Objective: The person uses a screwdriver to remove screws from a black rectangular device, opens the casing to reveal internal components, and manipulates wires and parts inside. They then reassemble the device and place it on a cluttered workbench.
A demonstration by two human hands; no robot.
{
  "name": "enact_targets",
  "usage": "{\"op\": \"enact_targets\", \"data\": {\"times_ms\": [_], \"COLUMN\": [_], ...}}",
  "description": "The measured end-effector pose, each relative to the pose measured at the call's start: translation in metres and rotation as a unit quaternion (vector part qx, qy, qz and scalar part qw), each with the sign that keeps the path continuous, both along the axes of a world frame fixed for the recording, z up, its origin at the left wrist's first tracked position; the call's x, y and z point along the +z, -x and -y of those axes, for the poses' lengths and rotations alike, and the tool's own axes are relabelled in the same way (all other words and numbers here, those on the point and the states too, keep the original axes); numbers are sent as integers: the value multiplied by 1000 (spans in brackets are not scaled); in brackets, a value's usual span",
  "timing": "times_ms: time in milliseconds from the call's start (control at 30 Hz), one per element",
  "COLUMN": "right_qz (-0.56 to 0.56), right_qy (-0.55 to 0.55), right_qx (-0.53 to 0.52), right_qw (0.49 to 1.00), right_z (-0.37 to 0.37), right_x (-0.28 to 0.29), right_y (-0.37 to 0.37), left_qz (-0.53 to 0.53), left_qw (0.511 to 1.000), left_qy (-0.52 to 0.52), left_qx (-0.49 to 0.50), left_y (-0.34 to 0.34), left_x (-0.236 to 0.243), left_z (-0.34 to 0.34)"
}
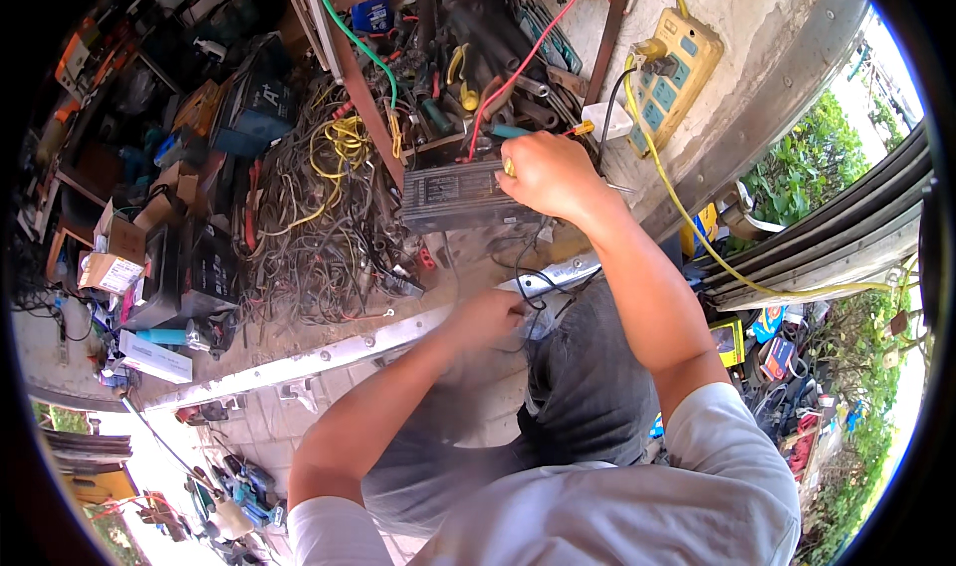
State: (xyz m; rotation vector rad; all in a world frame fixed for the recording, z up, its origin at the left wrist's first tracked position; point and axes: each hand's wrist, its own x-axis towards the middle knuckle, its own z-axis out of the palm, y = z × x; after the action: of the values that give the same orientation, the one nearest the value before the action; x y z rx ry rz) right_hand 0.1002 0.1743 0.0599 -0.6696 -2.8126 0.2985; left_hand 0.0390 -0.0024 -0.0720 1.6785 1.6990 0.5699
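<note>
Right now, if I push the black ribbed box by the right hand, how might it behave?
The black ribbed box is probably stiff, given its crisp, boxy edges. Its long, flat-sided shape suggests sliding rather than rolling.

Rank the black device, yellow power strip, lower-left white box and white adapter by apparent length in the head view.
1. Yellow power strip and black device: too alike to rank; the right hand covers part of the device.
2. White box.
3. White adapter.

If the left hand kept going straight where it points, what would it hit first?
Beyond the left hand, probably the thin black cable first, then the dark trouser leg; blur and unclear depth leave this uncertain.
</note>
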Motion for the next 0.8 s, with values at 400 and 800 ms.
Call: {"op": "enact_targets", "data": {"times_ms": [400,800], "right_qz": [121,195], "right_qy": [93,83], "right_qx": [178,99], "right_qw": [972,972], "right_z": [52,46], "right_x": [-57,-126], "right_y": [-26,2], "left_qz": [-132,-156], "left_qw": [964,965], "left_qy": [29,202], "left_qx": [231,-62], "left_y": [26,43], "left_x": [-42,-41], "left_z": [-18,37]}}
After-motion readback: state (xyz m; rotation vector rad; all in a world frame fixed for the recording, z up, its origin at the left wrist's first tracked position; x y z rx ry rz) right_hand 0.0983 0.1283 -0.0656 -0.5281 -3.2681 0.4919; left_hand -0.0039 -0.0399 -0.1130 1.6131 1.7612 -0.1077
